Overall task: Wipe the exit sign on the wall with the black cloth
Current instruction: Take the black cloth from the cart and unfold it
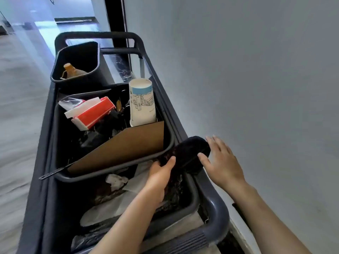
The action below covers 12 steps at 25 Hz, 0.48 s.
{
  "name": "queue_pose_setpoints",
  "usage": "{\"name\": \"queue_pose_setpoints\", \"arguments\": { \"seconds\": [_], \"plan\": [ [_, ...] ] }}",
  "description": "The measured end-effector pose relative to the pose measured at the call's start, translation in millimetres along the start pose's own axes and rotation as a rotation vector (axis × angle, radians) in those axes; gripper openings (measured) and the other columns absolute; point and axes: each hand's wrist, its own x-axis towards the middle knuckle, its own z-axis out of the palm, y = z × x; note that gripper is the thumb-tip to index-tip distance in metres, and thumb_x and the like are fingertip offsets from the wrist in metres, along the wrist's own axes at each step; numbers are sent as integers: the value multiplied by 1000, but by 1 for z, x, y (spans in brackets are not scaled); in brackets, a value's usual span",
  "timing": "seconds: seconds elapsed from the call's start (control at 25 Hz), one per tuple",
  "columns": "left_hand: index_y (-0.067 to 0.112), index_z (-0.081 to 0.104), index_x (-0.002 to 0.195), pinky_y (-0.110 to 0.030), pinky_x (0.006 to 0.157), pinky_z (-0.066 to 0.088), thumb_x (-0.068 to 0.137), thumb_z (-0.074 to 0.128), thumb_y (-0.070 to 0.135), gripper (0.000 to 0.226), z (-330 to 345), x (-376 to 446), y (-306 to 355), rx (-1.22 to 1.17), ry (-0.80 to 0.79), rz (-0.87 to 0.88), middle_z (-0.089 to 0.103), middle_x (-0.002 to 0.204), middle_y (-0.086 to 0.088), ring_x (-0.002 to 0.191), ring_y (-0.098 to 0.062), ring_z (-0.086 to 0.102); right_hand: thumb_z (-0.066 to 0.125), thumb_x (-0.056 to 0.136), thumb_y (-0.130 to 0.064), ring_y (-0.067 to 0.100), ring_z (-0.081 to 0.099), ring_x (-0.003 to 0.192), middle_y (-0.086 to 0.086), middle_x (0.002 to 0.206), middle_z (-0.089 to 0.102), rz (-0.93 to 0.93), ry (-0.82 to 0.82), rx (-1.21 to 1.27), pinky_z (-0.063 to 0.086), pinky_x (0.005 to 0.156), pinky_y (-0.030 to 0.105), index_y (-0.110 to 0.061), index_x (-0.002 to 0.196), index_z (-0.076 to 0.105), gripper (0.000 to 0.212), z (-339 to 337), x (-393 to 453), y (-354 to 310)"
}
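Observation:
The black cloth (189,153) is bunched up over the right rim of a dark grey cleaning cart (214,204). My left hand (159,178) grips the cloth's lower left side, thumb on top. My right hand (218,160) sits at the cloth's right edge with fingers spread, its thumb touching the cloth. The plain grey wall (256,79) fills the right side of the view. No exit sign is in sight.
The cart holds a middle bin (170,143) with brown cardboard (121,147), a red and white box (91,112) and a tall paper cup (142,102). A far bin (55,77) holds an orange-capped bottle (70,70). Crumpled paper and plastic lie in the near bin. Corridor floor lies left.

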Motion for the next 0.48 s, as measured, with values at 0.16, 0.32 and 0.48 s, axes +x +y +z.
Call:
{"name": "queue_pose_setpoints", "arguments": {
  "seconds": [0.16, 0.32, 0.48],
  "plan": [
    [21, 72, 108, -22, 59, 55, 92, 74, 25, 16, 5, 12, -2, -153, 39, -100, 80, 92, 3, 85, -15, 75, 49, 94, -42, 20, 32, 142, 2, 158, 30, 129, -98, 283, 30, 111, 36, -24, 152, 23, 66, 13, 30, 1],
    [20, 73, 102, -19, 48, 55, 94, 72, 20, 8, 6, 5, 1, -162, 67, -85, 80, 82, 4, 71, -12, 77, 64, 86, -33, 22, 52, 124, 1, 140, 54, 239, -65, 423, 41, 96, 31, -21, 142, 41, 61, 20, 35, 2],
    [15, 71, 109, -20, 55, 58, 96, 67, 14, 14, 13, -19, 11, -145, -5, 61, 81, 91, -1, 81, -15, 78, 75, 76, -26, 21, 68, 85, 1, 88, 72, 383, -76, 593, 53, 73, 34, -16, 93, 67, 21, 10, 19, 12]
  ]
}}
